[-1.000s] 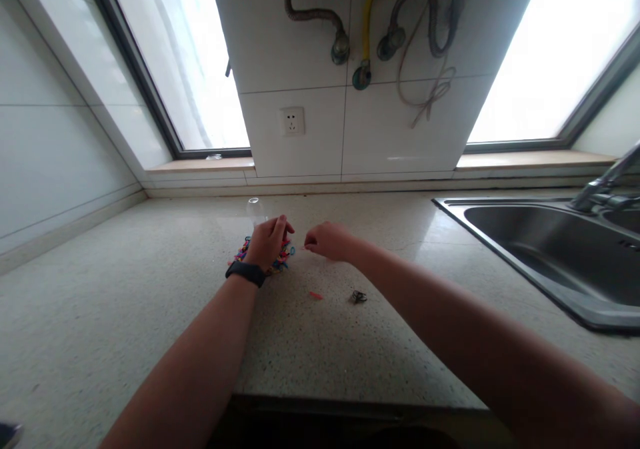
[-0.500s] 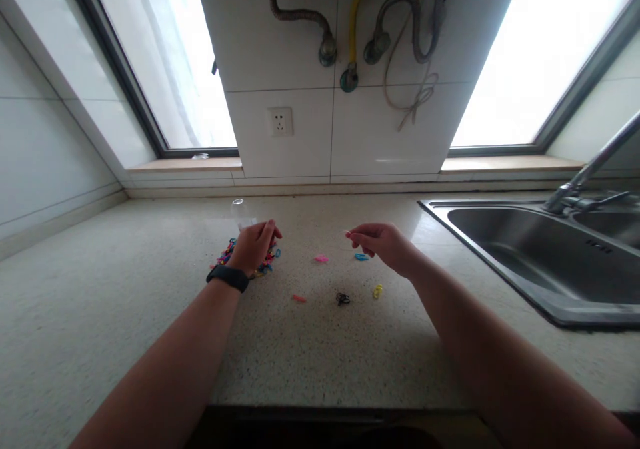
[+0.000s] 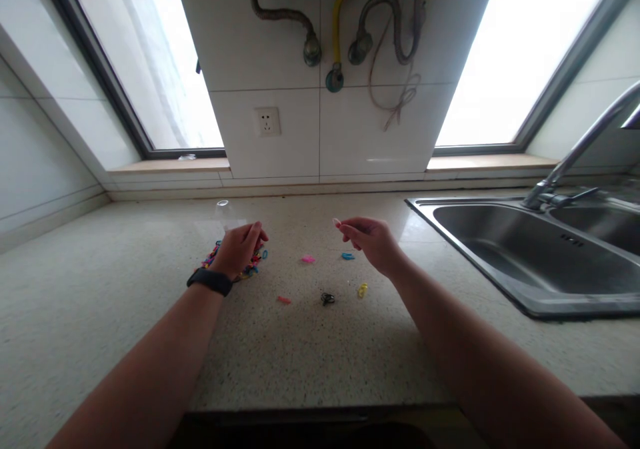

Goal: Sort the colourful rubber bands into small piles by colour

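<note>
Hands [image 3: 374, 241], two; small piles [image 3: 327, 298], five

Glaring windows [image 3: 500, 62], shadowed wall [image 3: 370, 119], stretched edges

Mid-frame on the tabletop [image 3: 300, 349], five band clusters [image 3: 327, 298] lie right of the band heap [image 3: 253, 267] and left of the sink [image 3: 505, 242].

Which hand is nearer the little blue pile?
Right. The right hand is close by the little blue pile, pinching a small pale loop; the left hand is well off to its left, at the multicoloured heap.
</note>
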The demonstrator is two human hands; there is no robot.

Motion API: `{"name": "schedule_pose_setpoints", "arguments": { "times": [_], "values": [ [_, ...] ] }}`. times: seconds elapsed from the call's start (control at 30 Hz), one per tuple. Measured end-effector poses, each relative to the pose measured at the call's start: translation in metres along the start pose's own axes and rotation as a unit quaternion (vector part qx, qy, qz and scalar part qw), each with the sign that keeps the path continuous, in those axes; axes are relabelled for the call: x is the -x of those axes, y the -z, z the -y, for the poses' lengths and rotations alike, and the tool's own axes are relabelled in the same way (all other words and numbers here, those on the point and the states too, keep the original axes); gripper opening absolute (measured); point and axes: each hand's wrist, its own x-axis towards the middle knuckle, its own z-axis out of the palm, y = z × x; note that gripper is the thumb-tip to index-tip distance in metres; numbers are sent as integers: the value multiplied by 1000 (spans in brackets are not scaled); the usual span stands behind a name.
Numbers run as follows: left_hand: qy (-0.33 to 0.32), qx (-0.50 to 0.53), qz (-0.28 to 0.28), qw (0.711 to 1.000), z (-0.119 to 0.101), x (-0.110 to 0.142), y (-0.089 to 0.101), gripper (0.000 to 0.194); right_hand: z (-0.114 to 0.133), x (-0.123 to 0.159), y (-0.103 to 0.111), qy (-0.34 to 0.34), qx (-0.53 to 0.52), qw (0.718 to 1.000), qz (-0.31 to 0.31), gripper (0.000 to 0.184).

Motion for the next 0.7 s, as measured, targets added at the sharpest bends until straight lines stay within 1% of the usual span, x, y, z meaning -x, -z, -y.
{"name": "schedule_pose_setpoints", "arguments": {
  "times": [0.17,0.4,0.5,0.6,0.7],
  "values": [
    [-3,-9,-2,1000,0,0,1,49,2,1,0,1,-1,1000,5,33],
    [-8,-21,13,1000,2,0,0,51,5,3,-4,8,-1,1000,22,36],
    [-10,-29,13,999,2,-1,0,52,3,3,-7,18,7,999,39,37],
    [-9,-31,10,999,2,-1,0,52,-3,3,-12,33,45,996,74,37],
    [-7,-26,10,1000,1,0,-1,51,-9,3,-16,55,130,984,105,34]
  ]
}}
